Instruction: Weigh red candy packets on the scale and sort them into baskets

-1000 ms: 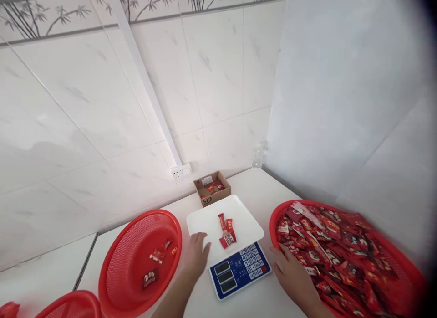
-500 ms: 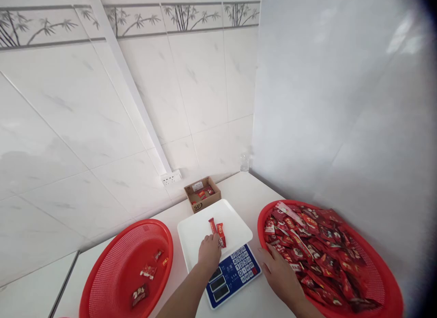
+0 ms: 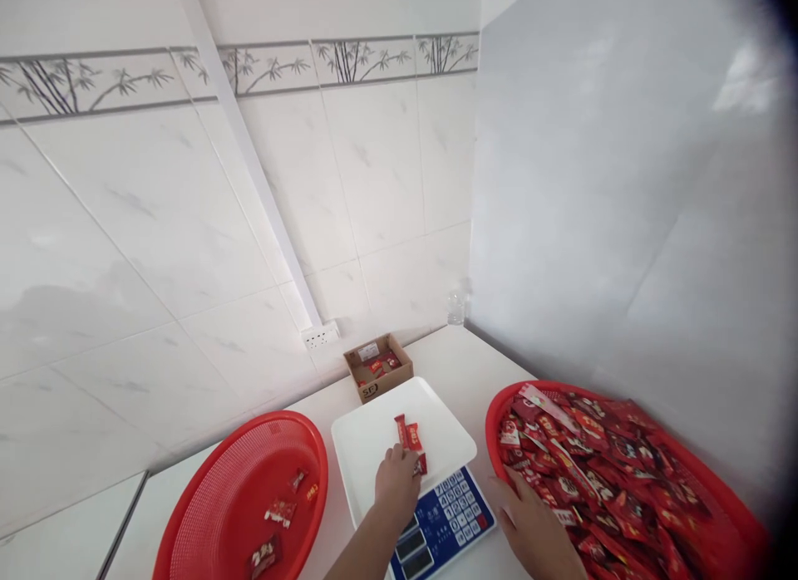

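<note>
My left hand (image 3: 397, 484) is over the white tray (image 3: 362, 435) of a digital scale (image 3: 430, 534), its fingers curled on small red snack packets (image 3: 414, 435). Several packets lie together there, partly hidden under the fingertips. On the right, my right hand (image 3: 536, 526) grips the near left rim of a red plastic basket (image 3: 495, 426), the thumb apart from the other fingers, whose tips are partly hidden. A heap of red wrapped snacks (image 3: 598, 464) fills this basket.
Left of the scale stands another red basket (image 3: 205, 501) with a few packets inside. Behind the scale is a small cardboard box (image 3: 387, 380) holding red packets. A clear bottle (image 3: 455, 308) stands in the corner, and a power socket (image 3: 321, 335) is on the tiled wall.
The view has tilted up slightly and shifted, so everything sits lower and a little further right. My left hand stays at the packets on the tray, my right hand at the basket rim.
</note>
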A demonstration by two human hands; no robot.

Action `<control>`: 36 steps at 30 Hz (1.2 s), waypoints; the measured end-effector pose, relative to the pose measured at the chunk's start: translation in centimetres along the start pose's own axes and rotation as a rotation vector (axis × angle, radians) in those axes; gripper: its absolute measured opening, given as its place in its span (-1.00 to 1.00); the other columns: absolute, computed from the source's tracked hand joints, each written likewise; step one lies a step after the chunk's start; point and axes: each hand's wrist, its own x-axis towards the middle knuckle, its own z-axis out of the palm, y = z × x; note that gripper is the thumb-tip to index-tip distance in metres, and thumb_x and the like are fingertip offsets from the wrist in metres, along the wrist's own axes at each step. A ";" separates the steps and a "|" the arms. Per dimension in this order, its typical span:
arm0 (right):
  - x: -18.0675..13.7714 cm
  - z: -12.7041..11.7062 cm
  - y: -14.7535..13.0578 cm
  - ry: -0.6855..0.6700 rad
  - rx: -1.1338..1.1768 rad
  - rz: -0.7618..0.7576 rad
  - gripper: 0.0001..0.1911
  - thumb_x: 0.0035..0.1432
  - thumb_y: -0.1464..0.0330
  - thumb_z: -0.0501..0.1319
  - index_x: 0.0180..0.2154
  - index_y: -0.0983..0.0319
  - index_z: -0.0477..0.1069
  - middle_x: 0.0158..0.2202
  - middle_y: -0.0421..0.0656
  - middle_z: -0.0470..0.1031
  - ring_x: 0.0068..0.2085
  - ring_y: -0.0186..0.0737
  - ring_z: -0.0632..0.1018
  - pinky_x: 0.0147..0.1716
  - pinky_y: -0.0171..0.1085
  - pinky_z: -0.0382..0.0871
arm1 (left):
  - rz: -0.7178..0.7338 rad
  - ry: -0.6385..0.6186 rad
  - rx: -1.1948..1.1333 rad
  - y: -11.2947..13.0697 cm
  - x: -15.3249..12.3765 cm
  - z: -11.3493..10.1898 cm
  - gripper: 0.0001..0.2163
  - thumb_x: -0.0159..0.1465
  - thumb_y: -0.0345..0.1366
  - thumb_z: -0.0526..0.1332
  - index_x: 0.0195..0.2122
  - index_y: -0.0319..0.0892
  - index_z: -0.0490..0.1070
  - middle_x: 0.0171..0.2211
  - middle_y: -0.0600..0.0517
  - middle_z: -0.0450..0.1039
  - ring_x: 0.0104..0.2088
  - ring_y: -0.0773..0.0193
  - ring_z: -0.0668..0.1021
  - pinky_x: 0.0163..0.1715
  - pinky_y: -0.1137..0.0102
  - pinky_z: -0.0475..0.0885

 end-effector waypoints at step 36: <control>-0.1 -0.4 -0.2 0.005 -0.061 -0.027 -0.58 0.11 0.44 -0.02 -0.02 0.21 0.41 0.12 0.07 0.32 0.07 -0.01 0.41 -0.02 -0.07 0.33 | -0.097 0.105 0.040 1.7 4.0 -1.1 -0.62 0.22 -0.17 0.09 0.07 -0.06 0.28 0.08 -0.11 0.23 0.02 0.04 0.33 -0.04 0.18 0.29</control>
